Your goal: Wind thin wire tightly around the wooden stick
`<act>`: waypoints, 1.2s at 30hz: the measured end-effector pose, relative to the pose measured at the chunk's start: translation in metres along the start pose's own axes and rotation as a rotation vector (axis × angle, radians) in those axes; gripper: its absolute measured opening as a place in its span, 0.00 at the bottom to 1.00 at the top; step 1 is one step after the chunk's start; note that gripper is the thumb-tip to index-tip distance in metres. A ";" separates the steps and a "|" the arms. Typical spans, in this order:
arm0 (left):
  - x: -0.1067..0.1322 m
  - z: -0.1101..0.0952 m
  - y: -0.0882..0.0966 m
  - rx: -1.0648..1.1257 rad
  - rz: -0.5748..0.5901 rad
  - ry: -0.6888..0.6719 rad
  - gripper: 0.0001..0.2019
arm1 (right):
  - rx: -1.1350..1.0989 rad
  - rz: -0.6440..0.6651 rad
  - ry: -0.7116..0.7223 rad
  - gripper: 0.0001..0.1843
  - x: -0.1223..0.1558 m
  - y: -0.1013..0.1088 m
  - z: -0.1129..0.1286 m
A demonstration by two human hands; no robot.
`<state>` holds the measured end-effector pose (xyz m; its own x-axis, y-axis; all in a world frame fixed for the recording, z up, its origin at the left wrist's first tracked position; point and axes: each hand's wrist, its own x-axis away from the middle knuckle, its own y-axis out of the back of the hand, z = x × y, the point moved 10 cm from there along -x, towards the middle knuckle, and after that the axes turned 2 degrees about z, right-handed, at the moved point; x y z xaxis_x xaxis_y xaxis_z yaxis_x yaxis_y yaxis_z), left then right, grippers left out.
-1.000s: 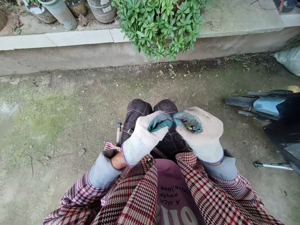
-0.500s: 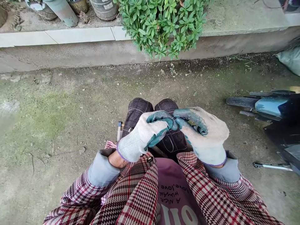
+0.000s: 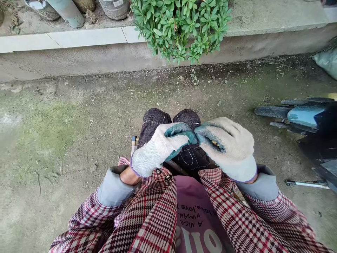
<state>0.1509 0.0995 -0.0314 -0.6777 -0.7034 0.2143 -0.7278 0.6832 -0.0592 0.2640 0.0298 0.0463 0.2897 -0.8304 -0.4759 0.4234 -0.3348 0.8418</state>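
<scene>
Strand [image 3: 192, 159] now lower, thin, pale, curved

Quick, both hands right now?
Left hand: closed, apparently pinching a thin strand.
Right hand: pinched closed; whether it holds the strand can't be told.

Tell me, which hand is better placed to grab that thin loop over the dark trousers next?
Probably the left hand: its lower edge looks nearest the thin loop against the dark trousers. Most of the right hand sits farther to the side.
</scene>
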 end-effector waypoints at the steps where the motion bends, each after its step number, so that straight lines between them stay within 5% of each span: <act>1: -0.001 0.000 0.002 -0.028 -0.025 -0.008 0.03 | 0.040 0.021 0.043 0.10 -0.001 -0.001 0.002; 6: -0.002 0.001 0.010 -0.104 -0.119 -0.035 0.03 | 0.169 0.093 0.158 0.12 -0.006 -0.005 0.010; 20: -0.003 0.007 0.013 -0.087 -0.079 -0.015 0.03 | 0.228 0.133 0.219 0.14 -0.008 -0.008 0.015; 24: -0.003 0.010 0.016 -0.065 -0.078 -0.011 0.04 | 0.149 0.126 0.161 0.13 -0.007 -0.006 0.009; 30: -0.005 0.014 0.013 0.019 -0.054 -0.018 0.04 | -0.046 0.068 -0.127 0.12 0.005 0.003 -0.021; 36: -0.005 0.017 0.015 0.060 -0.066 -0.008 0.05 | -0.035 -0.013 -0.082 0.10 0.011 0.010 -0.015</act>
<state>0.1414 0.1098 -0.0496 -0.6290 -0.7480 0.2117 -0.7755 0.6228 -0.1035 0.2845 0.0235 0.0459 0.2137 -0.8602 -0.4630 0.4563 -0.3311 0.8259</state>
